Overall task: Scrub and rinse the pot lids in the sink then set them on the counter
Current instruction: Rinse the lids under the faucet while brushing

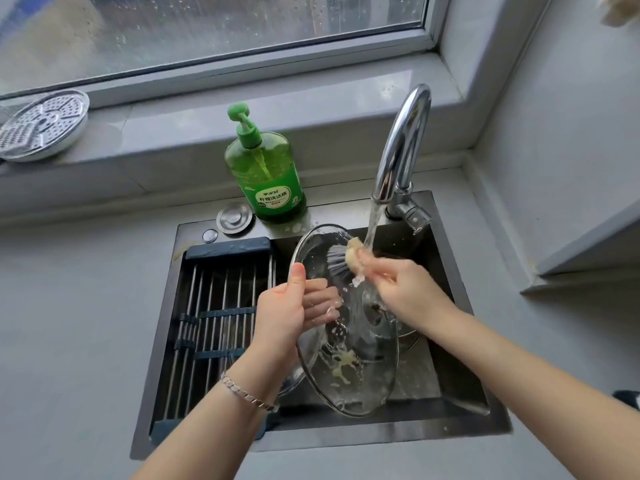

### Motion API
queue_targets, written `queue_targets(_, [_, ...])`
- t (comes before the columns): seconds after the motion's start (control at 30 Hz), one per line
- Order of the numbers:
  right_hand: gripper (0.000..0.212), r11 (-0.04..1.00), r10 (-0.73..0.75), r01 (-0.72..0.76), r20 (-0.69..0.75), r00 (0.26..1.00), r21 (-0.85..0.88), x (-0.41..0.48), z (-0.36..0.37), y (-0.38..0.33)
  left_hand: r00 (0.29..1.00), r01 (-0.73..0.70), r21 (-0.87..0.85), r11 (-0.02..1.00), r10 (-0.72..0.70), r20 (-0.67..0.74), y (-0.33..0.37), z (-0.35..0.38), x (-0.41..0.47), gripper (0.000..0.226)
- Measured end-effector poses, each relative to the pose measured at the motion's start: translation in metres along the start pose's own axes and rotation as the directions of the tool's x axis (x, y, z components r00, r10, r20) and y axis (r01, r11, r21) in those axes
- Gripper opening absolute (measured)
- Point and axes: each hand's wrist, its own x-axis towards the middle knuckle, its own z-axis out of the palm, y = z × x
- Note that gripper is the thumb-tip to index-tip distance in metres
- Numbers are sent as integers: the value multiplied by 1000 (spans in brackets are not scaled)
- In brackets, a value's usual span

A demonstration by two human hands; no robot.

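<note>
Over the sink: left hand grips the tilted glass lid by its rim. Right hand wraps the brush, bristles on lid, under tap water.

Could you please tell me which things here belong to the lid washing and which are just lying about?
Job: lid, held by left hand; sponge in right hand; running tap; sink; soap bottle, untouched.
Lying about: rack over the sink; steamer plate on the sill.
</note>
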Motion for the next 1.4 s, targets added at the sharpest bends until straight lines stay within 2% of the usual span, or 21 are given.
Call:
queue_targets(0.07, [33,999,29,-30,-27,999,-31,0,-3,3,1000,-6,7,1000,6,-4,1,2,0,46])
queue_targets(0.17, [38,994,-94,96,55,994,-47,-24,6,-5,1000,-25,28,999,25,17,4,2,-1,46])
queue_targets(0.23, [40,991,-116,121,83,990,-64,-29,3,-12,999,-41,45,998,39,33,5,3,-3,44])
queue_targets(0.3, [39,991,-116,117,19,993,-59,-10,-6,-12,995,-74,85,994,68,72,4,6,-6,44])
queue_targets(0.43, [33,999,38,-39,-76,996,-18,37,-27,4,987,-91,90,992,78,140,4,7,-10,42])
queue_targets(0.57, [32,961,272,-270,-38,961,58,42,-36,40,981,-93,24,995,87,173,7,0,-12,45])
queue_targets(0.63, [33,956,290,-288,-45,956,56,39,-34,44,979,-107,20,994,102,177,7,2,-13,45])
queue_targets(0.8, [34,999,-33,34,-88,996,8,19,-16,-7,991,-101,10,995,99,84,7,12,-5,42])
queue_targets(0.9, [41,981,-191,189,-52,980,-30,-18,7,-12,998,-68,-25,997,69,9,10,7,5,44])
queue_targets(0.97, [46,957,-270,265,-36,962,-119,-46,21,-4,996,-71,-25,997,69,-52,8,4,10,45])
queue_targets(1.07, [43,939,-302,289,-48,952,-187,-50,22,0,996,-69,-14,997,68,-62,3,4,9,47])
queue_targets(1.2, [45,981,-159,142,-129,979,-131,-1,4,-2,995,-96,-37,995,95,-32,5,9,1,44])
queue_targets(1.23, [46,980,-173,158,-135,976,-118,-3,6,-7,995,-98,-56,994,96,-38,7,8,1,44])
queue_targets(1.3, [47,940,-319,296,-131,939,-169,-27,24,-12,994,-87,-95,992,81,-68,9,3,3,45])
queue_targets(1.4, [48,867,-457,433,-49,888,-245,-68,46,-3,995,-75,-170,983,63,-74,10,-5,4,46])
